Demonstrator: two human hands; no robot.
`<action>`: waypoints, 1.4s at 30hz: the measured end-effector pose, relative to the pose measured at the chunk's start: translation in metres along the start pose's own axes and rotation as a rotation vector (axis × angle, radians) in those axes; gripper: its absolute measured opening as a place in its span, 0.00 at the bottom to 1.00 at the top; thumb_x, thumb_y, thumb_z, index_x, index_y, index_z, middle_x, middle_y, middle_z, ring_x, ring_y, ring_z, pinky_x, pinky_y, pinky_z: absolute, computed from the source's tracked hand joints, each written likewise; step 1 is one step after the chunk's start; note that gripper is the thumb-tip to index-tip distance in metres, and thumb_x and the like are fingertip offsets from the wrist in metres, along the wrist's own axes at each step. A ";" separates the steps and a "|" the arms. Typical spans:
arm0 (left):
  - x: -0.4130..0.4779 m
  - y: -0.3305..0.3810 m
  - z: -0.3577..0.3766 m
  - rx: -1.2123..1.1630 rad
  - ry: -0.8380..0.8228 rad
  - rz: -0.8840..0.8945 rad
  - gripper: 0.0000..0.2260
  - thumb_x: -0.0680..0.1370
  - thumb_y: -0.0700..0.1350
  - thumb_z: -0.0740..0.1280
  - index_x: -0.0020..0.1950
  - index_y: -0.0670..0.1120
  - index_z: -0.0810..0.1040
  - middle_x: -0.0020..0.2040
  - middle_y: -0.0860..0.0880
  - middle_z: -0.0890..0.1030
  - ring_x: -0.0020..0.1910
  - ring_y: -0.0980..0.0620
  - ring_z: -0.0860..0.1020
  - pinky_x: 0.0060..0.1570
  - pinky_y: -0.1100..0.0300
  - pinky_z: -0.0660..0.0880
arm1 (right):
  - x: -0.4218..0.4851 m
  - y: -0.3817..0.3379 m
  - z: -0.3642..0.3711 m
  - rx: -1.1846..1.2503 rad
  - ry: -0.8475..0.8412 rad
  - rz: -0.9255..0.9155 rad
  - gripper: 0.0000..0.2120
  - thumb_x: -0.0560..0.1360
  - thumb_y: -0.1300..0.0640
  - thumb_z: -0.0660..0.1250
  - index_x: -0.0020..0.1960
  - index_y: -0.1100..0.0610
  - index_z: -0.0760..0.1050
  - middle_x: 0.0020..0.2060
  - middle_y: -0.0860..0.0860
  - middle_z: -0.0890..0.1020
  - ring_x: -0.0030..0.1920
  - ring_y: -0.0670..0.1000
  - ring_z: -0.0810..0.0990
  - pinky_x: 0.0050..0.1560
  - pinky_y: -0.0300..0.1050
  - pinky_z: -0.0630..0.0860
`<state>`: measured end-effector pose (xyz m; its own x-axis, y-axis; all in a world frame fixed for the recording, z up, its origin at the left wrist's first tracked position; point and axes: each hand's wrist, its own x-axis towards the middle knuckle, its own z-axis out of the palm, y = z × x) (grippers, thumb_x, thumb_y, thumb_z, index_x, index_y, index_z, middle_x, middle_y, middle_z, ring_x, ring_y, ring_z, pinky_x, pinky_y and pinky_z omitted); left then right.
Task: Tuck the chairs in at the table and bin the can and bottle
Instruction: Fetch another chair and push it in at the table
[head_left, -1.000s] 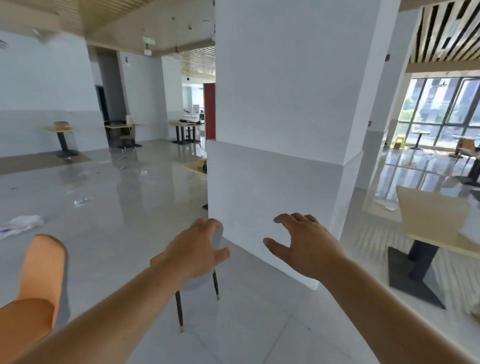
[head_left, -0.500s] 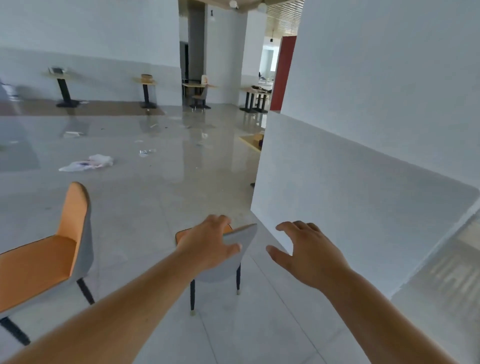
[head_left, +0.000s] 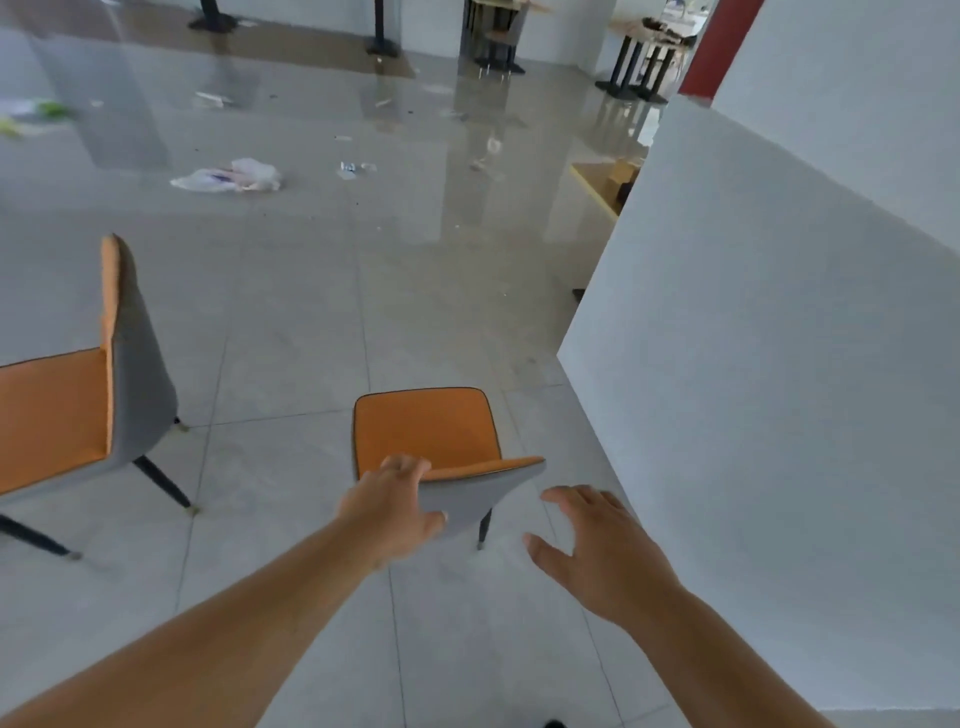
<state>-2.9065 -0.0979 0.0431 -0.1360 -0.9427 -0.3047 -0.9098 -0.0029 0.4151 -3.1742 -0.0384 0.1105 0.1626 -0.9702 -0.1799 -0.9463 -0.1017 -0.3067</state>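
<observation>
An orange-seated chair with a grey back (head_left: 426, 431) stands on the floor just ahead of me, its back toward me. My left hand (head_left: 395, 506) grips the left part of the top edge of its backrest. My right hand (head_left: 592, 545) hovers open, fingers spread, just right of the backrest and apart from it. A second orange and grey chair (head_left: 78, 395) stands at the left, seen from the side. No can, bottle or bin shows clearly.
A large white pillar (head_left: 779, 338) fills the right side, close to the near chair. Plastic bags and scraps (head_left: 228, 176) litter the glossy tiled floor farther off. A wooden table edge (head_left: 597, 182) peeks from behind the pillar. Black-legged tables (head_left: 634, 67) stand at the back.
My view has tilted down and turned left, bringing the chair seat into sight. My left hand has closed over the chair's backrest; my right hand has stayed open beside it.
</observation>
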 end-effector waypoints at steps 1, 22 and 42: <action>0.012 0.000 0.004 0.013 -0.006 -0.027 0.36 0.74 0.66 0.68 0.78 0.54 0.63 0.76 0.52 0.67 0.67 0.48 0.73 0.59 0.51 0.76 | 0.018 0.011 0.008 0.013 -0.039 -0.018 0.31 0.77 0.30 0.60 0.74 0.44 0.67 0.67 0.42 0.75 0.69 0.47 0.70 0.62 0.46 0.75; 0.127 -0.020 0.098 0.077 -0.027 -0.287 0.10 0.78 0.49 0.69 0.59 0.59 0.79 0.48 0.56 0.77 0.55 0.50 0.76 0.50 0.57 0.74 | 0.257 0.087 0.144 -0.256 -0.371 -0.351 0.17 0.77 0.46 0.70 0.65 0.43 0.74 0.52 0.45 0.78 0.55 0.54 0.77 0.55 0.55 0.76; -0.173 -0.159 0.127 -0.193 0.152 -0.924 0.05 0.78 0.55 0.65 0.47 0.61 0.69 0.42 0.59 0.71 0.47 0.54 0.71 0.39 0.58 0.65 | 0.146 -0.202 0.237 -0.532 -0.493 -0.986 0.19 0.75 0.46 0.73 0.63 0.47 0.72 0.59 0.50 0.76 0.61 0.59 0.73 0.60 0.66 0.73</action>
<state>-2.7880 0.1081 -0.0786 0.6683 -0.5733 -0.4741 -0.5498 -0.8099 0.2043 -2.8934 -0.1078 -0.0757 0.8536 -0.2511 -0.4564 -0.3353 -0.9353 -0.1126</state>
